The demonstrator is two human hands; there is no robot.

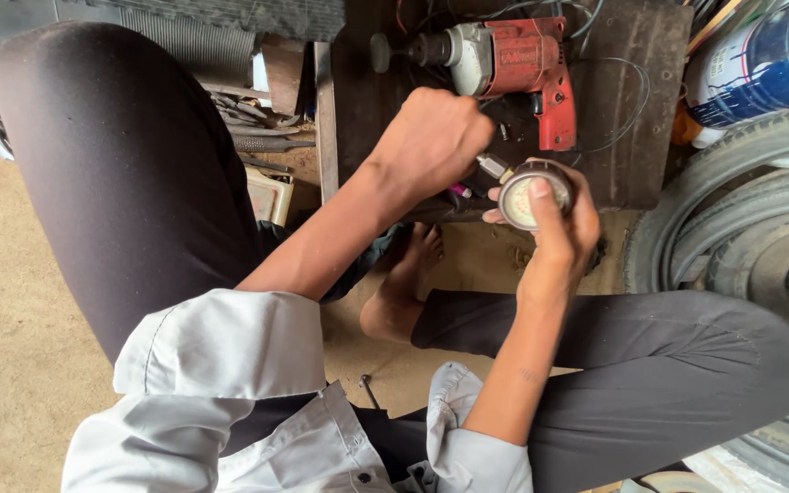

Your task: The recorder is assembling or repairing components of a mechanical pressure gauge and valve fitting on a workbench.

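1. Workshop floor, sandy and bare; we sit on it cross-legged with a dark board [632,100] in front of our knees.
2. Gauge [530,194], count one: small, round, pale-faced, with a dark rim. Our right hand [554,224] is wrapped closed around its body, thumb lying along the rim, and lifts it just above the near edge of the board.
3. Tool [490,165], count one: a short driver-like tip showing beyond our left hand [431,137], which is clenched in a fist over the handle. Its tip meets the side of the gauge.
4. Progress, as we judge it: work on the gauge is under way at its side, and the gauge shows in one piece; how much is left we cannot tell.
5. Drill [513,64], count one: red and grey, lying on its side on the board, well apart from both hands.
6. Tyres [732,228], at least two, stacked at the right.
7. Can [760,64], count one: blue and white, above the tyres.
8. Loose metal scraps [257,119] at the left of the board; too jumbled to count.
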